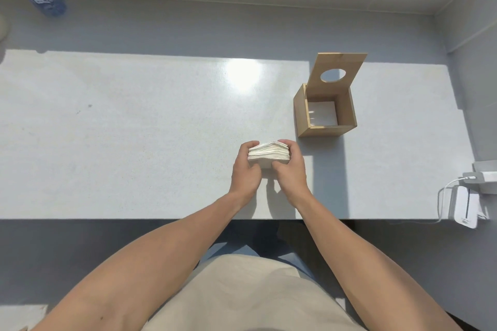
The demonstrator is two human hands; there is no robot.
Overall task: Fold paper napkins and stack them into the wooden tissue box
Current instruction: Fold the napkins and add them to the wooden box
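Both hands hold a stack of folded napkins (pixel 269 154) just above the counter (pixel 134 129): the left hand (pixel 246 172) grips its left end and the right hand (pixel 289 169) its right end, fingers (pixel 285 142) curled over the far edge and thumbs on the near side. The stack's long axis runs left to right. The wooden box (pixel 325 111) stands farther away and to the right, near but apart from the stack, its lid (pixel 337 72) tipped back and a white sheet already at the bottom. The right hand is the nearer to the opening, so the stack would likely travel far and rightward.
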